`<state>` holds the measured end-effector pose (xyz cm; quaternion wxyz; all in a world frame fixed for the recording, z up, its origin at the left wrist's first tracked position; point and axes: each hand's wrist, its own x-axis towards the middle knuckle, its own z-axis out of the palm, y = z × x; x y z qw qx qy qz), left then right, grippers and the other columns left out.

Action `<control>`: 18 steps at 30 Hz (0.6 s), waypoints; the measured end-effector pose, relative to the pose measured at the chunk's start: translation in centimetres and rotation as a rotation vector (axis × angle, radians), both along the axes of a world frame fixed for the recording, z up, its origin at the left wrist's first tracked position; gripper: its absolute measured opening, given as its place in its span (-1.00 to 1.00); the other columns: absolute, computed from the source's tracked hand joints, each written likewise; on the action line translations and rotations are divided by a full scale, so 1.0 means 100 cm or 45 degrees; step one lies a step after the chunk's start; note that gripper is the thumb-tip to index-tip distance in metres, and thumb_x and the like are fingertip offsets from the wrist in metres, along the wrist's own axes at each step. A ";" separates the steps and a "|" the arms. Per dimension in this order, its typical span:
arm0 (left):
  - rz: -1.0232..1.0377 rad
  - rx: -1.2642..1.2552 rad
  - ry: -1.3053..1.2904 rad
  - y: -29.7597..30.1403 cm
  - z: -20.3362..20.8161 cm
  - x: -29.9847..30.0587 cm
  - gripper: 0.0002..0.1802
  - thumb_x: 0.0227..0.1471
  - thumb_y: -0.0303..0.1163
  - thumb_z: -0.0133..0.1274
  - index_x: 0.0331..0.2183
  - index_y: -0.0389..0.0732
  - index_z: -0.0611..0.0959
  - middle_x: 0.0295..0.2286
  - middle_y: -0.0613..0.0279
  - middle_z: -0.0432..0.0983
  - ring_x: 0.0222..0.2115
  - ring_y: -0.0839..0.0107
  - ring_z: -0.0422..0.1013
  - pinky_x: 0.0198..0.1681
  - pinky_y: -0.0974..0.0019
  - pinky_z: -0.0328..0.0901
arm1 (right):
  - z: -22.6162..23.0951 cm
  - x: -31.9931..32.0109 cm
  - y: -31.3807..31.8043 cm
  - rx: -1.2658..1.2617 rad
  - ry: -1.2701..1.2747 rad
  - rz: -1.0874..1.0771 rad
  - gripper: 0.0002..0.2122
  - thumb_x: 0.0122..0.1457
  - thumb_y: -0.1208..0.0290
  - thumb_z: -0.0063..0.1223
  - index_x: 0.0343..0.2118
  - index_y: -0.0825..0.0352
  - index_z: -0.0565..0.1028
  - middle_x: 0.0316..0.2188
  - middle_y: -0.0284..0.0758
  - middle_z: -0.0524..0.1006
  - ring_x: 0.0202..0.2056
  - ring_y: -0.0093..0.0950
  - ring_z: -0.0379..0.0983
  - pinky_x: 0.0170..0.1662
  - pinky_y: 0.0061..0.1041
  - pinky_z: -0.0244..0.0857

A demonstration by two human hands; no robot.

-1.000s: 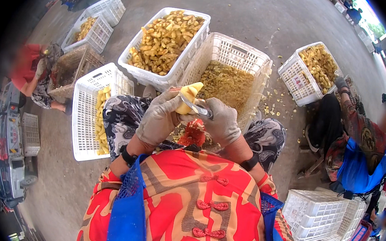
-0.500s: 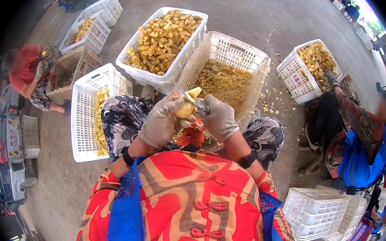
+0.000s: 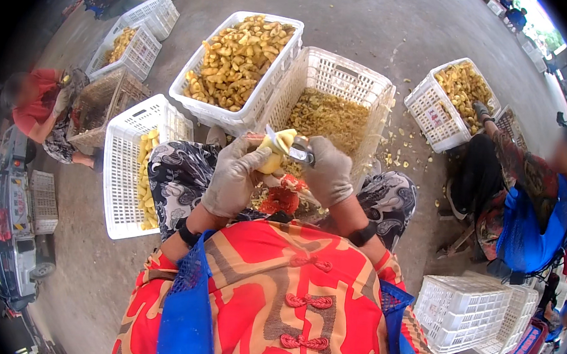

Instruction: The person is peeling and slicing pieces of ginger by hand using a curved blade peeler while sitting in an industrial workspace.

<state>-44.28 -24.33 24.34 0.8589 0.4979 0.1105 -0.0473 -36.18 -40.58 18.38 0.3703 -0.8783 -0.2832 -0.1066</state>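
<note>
Between my gloved hands is a piece of pale yellow peeled ginger (image 3: 270, 164), held above my lap. My left hand (image 3: 230, 180) grips it, with the fingers wrapped round its left side. In my closed right hand (image 3: 331, 173) is a metal peeler (image 3: 301, 153), its head against or very close to the ginger's upper right. A thin pale blade-like strip (image 3: 270, 136) shows by the ginger's top; I cannot tell what it belongs to. Below the hands lies a red cloth-like thing (image 3: 280, 200), partly covered, with pale scraps around it.
Ahead stand a white crate (image 3: 226, 119) heaped with unpeeled ginger and another crate (image 3: 339, 66) holding peelings. A tilted crate (image 3: 121, 169) with peeled ginger is by my left knee. Co-workers sit left and right; stacked crates (image 3: 464, 314) stand at lower right.
My right hand has shifted slightly right, showing more of the peeler. The ginger has turned a little in my left hand, which stays closed on it.
</note>
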 end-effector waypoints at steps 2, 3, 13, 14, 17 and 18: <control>0.096 0.014 -0.023 -0.004 0.008 0.001 -0.56 0.19 -0.29 -0.10 0.04 -0.32 0.34 -0.25 -0.02 0.47 -0.39 0.30 0.47 -0.48 0.46 0.39 | 0.002 -0.006 0.003 0.106 0.343 0.097 -0.86 0.11 0.34 0.11 -0.43 0.29 0.46 -0.56 -0.27 0.55 -0.53 -0.39 0.52 -0.48 -0.46 0.36; 0.074 -0.124 -0.022 -0.001 0.006 0.000 -0.56 0.19 -0.29 -0.10 0.04 -0.32 0.34 -0.24 -0.02 0.46 -0.39 0.30 0.48 -0.49 0.46 0.39 | 0.004 -0.004 0.004 0.373 0.652 0.031 -0.88 0.11 0.37 0.11 -0.43 0.29 0.47 -0.57 -0.32 0.54 -0.54 -0.47 0.50 -0.48 -0.51 0.35; 0.016 -0.334 -0.147 0.006 0.000 -0.002 -0.58 0.20 -0.31 -0.13 0.03 -0.34 0.35 -0.17 0.02 0.46 -0.27 0.39 0.46 -0.27 0.43 0.39 | 0.000 -0.006 -0.003 0.595 0.573 0.040 -0.88 0.05 0.44 0.16 -0.41 0.34 0.47 -0.64 -0.41 0.45 -0.58 -0.68 0.35 -0.51 -0.57 0.26; 0.029 -0.266 -0.139 0.005 0.004 -0.003 -0.58 0.20 -0.32 -0.13 0.03 -0.34 0.34 -0.15 0.03 0.45 -0.24 0.39 0.45 -0.25 0.43 0.38 | 0.000 -0.005 -0.003 0.497 0.466 0.024 -0.87 0.05 0.41 0.14 -0.39 0.32 0.47 -0.63 -0.24 0.47 -0.60 -0.47 0.43 -0.50 -0.48 0.29; 0.053 -0.142 -0.132 0.004 0.004 -0.002 -0.53 0.14 -0.27 -0.03 0.03 -0.29 0.36 -0.13 0.11 0.44 -0.22 0.41 0.43 -0.23 0.40 0.37 | 0.010 -0.008 -0.006 0.297 0.478 0.138 -0.84 0.03 0.33 0.16 -0.39 0.28 0.48 -0.58 -0.15 0.50 -0.55 -0.23 0.47 -0.48 -0.36 0.31; 0.061 -0.109 -0.133 0.005 0.004 -0.002 -0.51 0.11 -0.25 0.02 0.03 -0.26 0.37 -0.13 0.14 0.43 -0.22 0.41 0.42 -0.23 0.38 0.37 | 0.013 -0.009 -0.006 0.233 0.440 0.142 -0.82 0.02 0.31 0.17 -0.38 0.27 0.48 -0.57 -0.15 0.50 -0.53 -0.20 0.47 -0.47 -0.34 0.31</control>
